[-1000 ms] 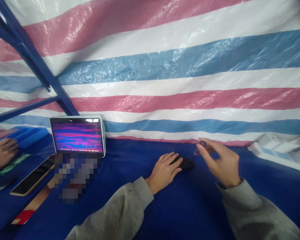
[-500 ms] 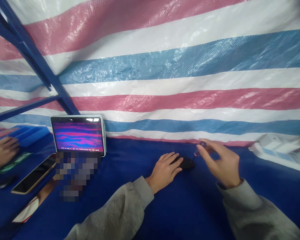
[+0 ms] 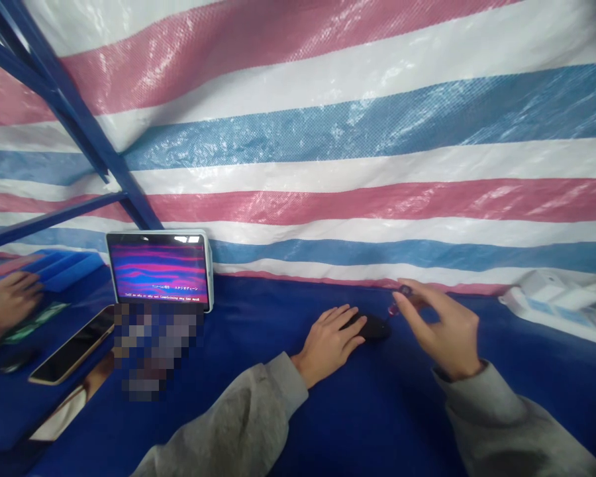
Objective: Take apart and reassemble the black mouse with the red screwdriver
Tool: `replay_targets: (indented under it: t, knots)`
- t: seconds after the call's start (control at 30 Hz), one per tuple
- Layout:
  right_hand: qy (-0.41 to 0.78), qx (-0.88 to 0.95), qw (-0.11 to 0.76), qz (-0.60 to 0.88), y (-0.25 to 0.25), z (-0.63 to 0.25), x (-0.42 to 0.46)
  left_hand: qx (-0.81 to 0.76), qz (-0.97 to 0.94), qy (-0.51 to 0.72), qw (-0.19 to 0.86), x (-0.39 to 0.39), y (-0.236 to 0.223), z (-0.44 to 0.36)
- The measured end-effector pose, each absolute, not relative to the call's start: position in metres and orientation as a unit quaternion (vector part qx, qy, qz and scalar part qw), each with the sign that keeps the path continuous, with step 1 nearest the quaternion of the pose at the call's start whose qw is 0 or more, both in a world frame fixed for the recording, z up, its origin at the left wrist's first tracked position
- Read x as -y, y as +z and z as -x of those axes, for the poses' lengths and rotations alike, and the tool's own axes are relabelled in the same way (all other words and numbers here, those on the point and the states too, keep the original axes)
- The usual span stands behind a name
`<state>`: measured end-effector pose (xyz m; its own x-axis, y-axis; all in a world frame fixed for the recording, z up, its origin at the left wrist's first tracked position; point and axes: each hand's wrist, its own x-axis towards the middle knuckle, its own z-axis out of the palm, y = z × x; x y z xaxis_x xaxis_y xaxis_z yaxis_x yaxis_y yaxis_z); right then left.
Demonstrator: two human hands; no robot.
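Note:
My left hand [image 3: 332, 341] lies over the near left part of a black computer mouse [image 3: 376, 326] on the blue table. Its fingers press on the mouse and hold it against the surface. In my right hand [image 3: 437, 324] is a small screwdriver [image 3: 393, 309] with a clear, reddish-purple handle, pinched at the top between thumb and fingers. The screwdriver slants down toward the right end of the mouse. Whether its thin tip touches is too small to tell.
A lit tablet [image 3: 159, 268] stands at left. Near it lie a phone [image 3: 74, 344], a dark rounded object [image 3: 18, 360] and a blue tray [image 3: 74, 268]. Another person's hand [image 3: 12, 305] is at far left. White boxes [image 3: 559, 298] sit at right, before a striped sheet [image 3: 352, 199].
The view has shifted slightly, so everything sits a little farther right. Both my hands keep their hold, with the screwdriver still over the mouse's right end. New text shows on the tablet.

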<state>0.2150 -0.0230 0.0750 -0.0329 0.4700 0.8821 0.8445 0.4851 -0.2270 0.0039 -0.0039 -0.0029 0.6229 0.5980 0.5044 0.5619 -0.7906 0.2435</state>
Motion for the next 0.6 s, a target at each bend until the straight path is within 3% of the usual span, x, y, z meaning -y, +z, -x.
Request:
replay_targets:
  t: [0.27, 0.6]
  knots:
    - [-0.254, 0.714, 0.470, 0.452, 0.0735, -0.2176, 0.0281, -0.316, -0.906, 0.279, 0.019, 0.0046, -0.0041, -0.0034]
    - [-0.233, 0.713, 0.475, 0.461, 0.0721, -0.2166, 0.0281, -0.308, -0.907, 0.286, 0.021, 0.0053, 0.0001, -0.0048]
